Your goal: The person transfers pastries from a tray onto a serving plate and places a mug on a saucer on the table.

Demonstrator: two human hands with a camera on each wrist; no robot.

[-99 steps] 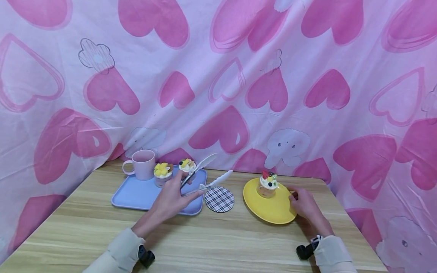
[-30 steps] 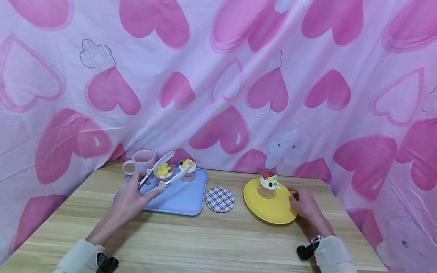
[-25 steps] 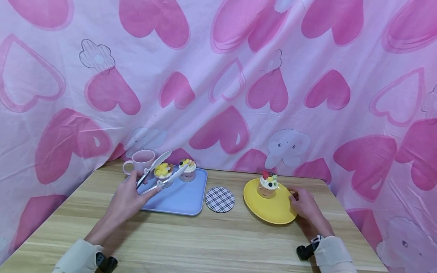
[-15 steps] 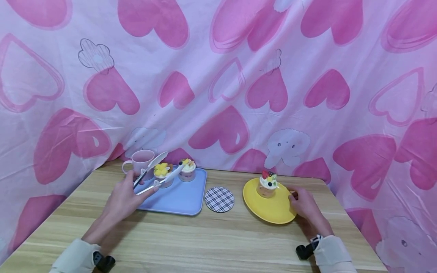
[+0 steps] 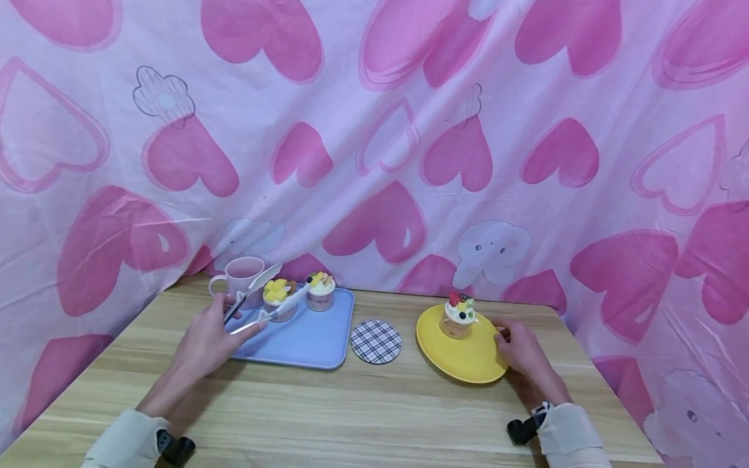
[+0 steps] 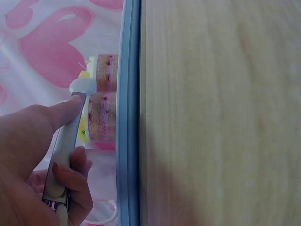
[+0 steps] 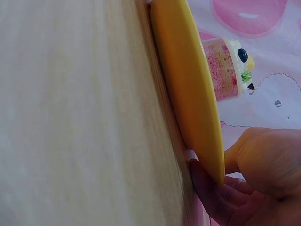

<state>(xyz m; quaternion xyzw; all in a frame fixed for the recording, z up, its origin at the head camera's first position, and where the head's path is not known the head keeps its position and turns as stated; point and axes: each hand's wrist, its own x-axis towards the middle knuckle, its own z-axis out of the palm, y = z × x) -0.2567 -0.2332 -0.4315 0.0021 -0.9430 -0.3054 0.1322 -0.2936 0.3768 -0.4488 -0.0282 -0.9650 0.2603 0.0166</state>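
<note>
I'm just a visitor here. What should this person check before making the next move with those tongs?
1. Tongs held securely: ok, gripped in the left hand.
2. Tong tips spread: ok, they stand apart.
3. Dessert cup beside the pink mug untouched by the tongs: cannot tell; they overlap it in the head view.
4. Yellow plate steadied: ok, the right hand pinches its rim.
5. Berry-topped dessert cup upright on the plate: ok.
6. Bare room on the plate: ok, in front of that cup.
</note>
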